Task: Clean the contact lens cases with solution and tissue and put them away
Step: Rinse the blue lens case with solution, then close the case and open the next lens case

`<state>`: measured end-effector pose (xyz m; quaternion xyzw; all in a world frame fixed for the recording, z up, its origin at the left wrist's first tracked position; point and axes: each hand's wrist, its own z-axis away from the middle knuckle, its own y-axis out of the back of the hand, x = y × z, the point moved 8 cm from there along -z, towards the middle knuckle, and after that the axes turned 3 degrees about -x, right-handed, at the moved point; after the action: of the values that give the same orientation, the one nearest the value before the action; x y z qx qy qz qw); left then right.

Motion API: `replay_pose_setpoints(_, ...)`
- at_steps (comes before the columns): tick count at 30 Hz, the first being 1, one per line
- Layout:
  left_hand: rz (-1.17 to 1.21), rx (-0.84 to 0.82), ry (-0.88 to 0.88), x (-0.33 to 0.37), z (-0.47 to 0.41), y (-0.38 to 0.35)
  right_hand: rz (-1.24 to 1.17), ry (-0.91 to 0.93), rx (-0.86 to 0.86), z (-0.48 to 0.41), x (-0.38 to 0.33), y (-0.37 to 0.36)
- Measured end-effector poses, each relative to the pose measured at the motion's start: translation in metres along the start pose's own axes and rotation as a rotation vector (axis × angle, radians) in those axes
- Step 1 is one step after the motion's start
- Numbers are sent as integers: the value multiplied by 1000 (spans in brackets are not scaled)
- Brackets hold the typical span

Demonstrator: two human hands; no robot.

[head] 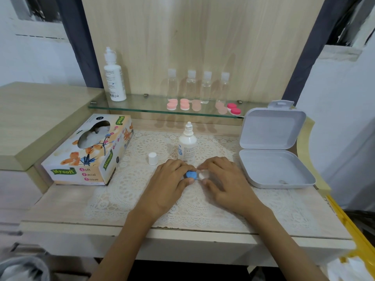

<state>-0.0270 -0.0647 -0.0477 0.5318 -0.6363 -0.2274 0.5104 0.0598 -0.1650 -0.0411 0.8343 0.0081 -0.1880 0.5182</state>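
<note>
A contact lens case with one blue cap (pixel 191 175) and one white cap (pixel 202 175) lies on the lace mat (pixel 142 191) in the middle of the table. My left hand (pixel 169 180) pinches the blue cap between thumb and fingers. My right hand (pixel 225 179) holds the white cap side the same way. Just behind my hands stands a small white solution bottle (pixel 187 144) with its nozzle bare; its white cap (pixel 152 158) stands to the left on the mat. A tissue box (pixel 89 151) lies at the left.
An open grey plastic box (pixel 276 167) sits at the right with its lid up. On the glass shelf (pixel 142 107) behind stand a tall white bottle (pixel 113 78), several clear bottles (pixel 191 86) and pink lens cases (pixel 178 104), plus a darker pink one (pixel 234 109).
</note>
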Motion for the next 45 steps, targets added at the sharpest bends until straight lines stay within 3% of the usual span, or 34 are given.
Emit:
replay_pose_setpoints(8, -6, 9, -5, 2, -1, 1, -8, -102, -16, -3, 10, -2)
replay_pose_setpoints(15, -2, 21, -10, 4, 1, 3, 16, 0, 1, 2, -3, 2)
replay_pose_setpoints(21, -9, 25, -7, 4, 0, 3, 2, -74, -12, -1, 9, -1)
replay_pose_setpoints(45, -68, 18, 37, 2, 2, 5, 18, -46, 0, 1, 5, 2)
